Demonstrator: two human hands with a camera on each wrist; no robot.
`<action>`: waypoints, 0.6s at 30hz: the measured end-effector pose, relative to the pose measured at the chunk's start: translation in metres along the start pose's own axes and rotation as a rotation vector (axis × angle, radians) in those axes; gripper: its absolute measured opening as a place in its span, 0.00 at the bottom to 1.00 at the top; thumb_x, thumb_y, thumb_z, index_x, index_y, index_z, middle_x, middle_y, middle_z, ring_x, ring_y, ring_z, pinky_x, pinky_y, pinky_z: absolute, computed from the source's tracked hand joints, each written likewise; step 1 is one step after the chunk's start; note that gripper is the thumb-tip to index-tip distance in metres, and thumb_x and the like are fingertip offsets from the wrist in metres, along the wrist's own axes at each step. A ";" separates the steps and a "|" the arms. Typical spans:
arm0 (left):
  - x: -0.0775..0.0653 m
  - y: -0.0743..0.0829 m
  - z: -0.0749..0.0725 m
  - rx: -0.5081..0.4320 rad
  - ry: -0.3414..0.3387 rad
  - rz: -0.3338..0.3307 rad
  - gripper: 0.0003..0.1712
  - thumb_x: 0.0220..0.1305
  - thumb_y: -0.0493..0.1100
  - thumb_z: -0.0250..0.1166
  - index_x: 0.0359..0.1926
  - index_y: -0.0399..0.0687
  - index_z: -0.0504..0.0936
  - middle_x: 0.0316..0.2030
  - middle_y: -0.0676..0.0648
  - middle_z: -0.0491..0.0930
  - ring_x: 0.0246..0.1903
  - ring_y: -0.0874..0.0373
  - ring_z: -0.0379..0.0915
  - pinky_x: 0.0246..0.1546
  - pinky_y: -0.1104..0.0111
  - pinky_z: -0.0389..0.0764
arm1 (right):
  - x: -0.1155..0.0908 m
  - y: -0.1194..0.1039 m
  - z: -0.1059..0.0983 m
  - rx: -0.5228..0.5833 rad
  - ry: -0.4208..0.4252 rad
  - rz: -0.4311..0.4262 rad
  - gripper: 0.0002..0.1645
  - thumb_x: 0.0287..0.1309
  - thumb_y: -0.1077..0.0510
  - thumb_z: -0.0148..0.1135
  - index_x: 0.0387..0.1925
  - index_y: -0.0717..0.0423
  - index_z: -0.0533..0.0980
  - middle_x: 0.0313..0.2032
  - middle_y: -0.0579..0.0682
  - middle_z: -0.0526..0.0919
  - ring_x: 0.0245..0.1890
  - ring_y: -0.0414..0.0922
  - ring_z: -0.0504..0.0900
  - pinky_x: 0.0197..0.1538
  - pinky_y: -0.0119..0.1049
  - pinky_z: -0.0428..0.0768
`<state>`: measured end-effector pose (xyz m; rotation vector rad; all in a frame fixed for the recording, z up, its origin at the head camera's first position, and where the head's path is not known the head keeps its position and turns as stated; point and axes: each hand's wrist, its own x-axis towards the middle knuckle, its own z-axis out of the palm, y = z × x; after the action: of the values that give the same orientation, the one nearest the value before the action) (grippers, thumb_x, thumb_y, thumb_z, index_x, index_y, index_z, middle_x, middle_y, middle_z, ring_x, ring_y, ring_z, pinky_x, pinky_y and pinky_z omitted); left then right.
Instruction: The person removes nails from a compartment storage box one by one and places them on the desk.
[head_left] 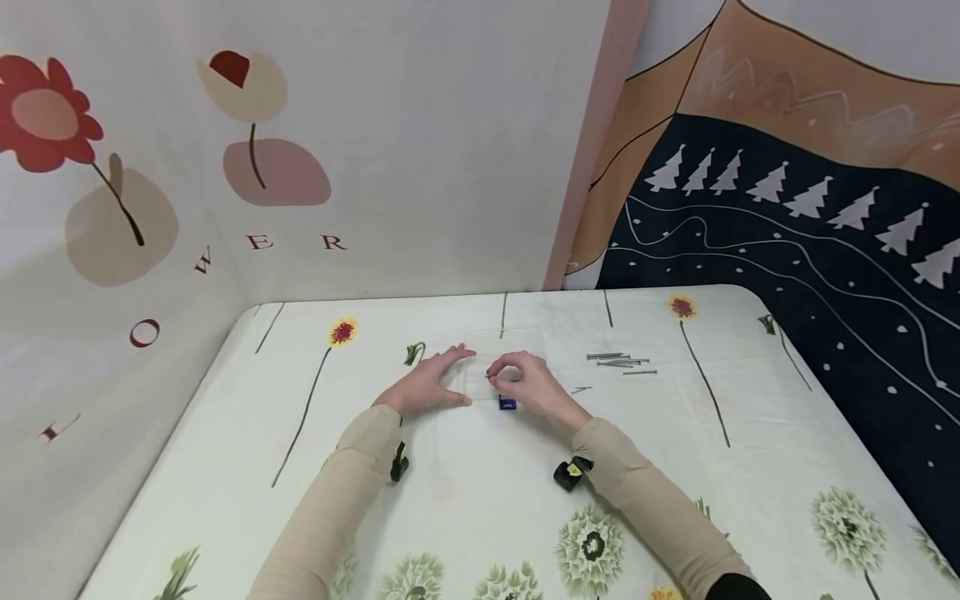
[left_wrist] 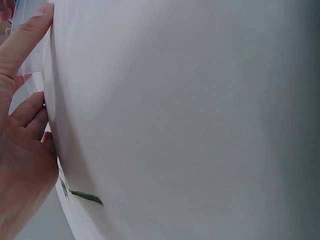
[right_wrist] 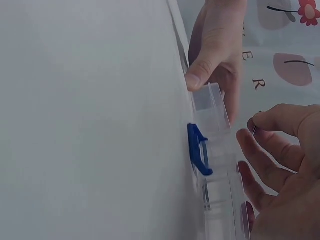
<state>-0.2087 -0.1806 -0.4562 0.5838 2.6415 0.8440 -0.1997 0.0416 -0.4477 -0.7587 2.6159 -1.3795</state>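
A clear plastic box (head_left: pixel 477 386) with a blue latch (right_wrist: pixel 194 150) lies on the table between my hands. The left hand (head_left: pixel 426 385) steadies the box from its left side, fingers stretched toward the far end and thumb (right_wrist: pixel 200 74) at the near corner. Over the box, the right hand (head_left: pixel 529 386) pinches a thin metal piece, looking like a small nail (right_wrist: pixel 254 130), between thumb and fingertips. Most of that nail is hidden by the fingers. In the left wrist view, only an edge of the box (left_wrist: pixel 33 64) shows behind the left hand.
Several long nails (head_left: pixel 617 360) lie in a loose group right of the box, with one nail (head_left: pixel 640 372) a little apart. Small nails (head_left: pixel 581 390) lie nearer the right wrist. A flowered cloth (head_left: pixel 480 492) covers the table; printed curtains hang behind.
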 end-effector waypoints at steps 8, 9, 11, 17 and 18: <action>0.002 -0.002 0.001 0.010 0.003 -0.004 0.47 0.44 0.59 0.68 0.65 0.62 0.57 0.67 0.51 0.46 0.65 0.51 0.40 0.61 0.51 0.45 | -0.009 0.008 -0.015 0.001 0.027 0.033 0.05 0.51 0.60 0.59 0.31 0.50 0.80 0.35 0.42 0.80 0.46 0.42 0.74 0.54 0.40 0.66; 0.002 -0.003 0.001 0.010 0.004 0.000 0.47 0.44 0.59 0.68 0.65 0.62 0.57 0.67 0.50 0.46 0.65 0.51 0.40 0.61 0.52 0.45 | -0.010 0.009 -0.017 0.002 0.029 0.028 0.05 0.51 0.60 0.60 0.31 0.50 0.80 0.35 0.42 0.81 0.46 0.42 0.74 0.54 0.40 0.66; 0.002 -0.002 0.002 0.007 0.005 0.000 0.47 0.44 0.59 0.69 0.65 0.62 0.58 0.67 0.50 0.46 0.65 0.51 0.40 0.61 0.52 0.45 | -0.012 0.013 -0.022 0.004 0.029 0.020 0.06 0.50 0.61 0.60 0.31 0.50 0.80 0.36 0.43 0.81 0.46 0.43 0.74 0.54 0.41 0.66; 0.001 -0.002 0.001 0.006 0.005 0.017 0.47 0.44 0.58 0.69 0.65 0.60 0.58 0.67 0.49 0.46 0.65 0.52 0.39 0.62 0.54 0.44 | -0.018 0.022 -0.036 0.002 0.019 0.038 0.06 0.52 0.60 0.59 0.33 0.50 0.80 0.37 0.44 0.81 0.48 0.45 0.73 0.56 0.44 0.64; 0.001 -0.002 0.001 0.005 0.006 0.018 0.47 0.44 0.57 0.69 0.65 0.60 0.58 0.67 0.49 0.46 0.65 0.52 0.39 0.62 0.54 0.44 | -0.019 0.024 -0.038 0.005 0.021 0.043 0.06 0.52 0.60 0.59 0.33 0.51 0.80 0.38 0.44 0.81 0.49 0.46 0.73 0.56 0.44 0.64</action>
<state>-0.2094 -0.1811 -0.4583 0.6079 2.6483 0.8451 -0.2040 0.0901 -0.4466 -0.6875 2.6266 -1.3898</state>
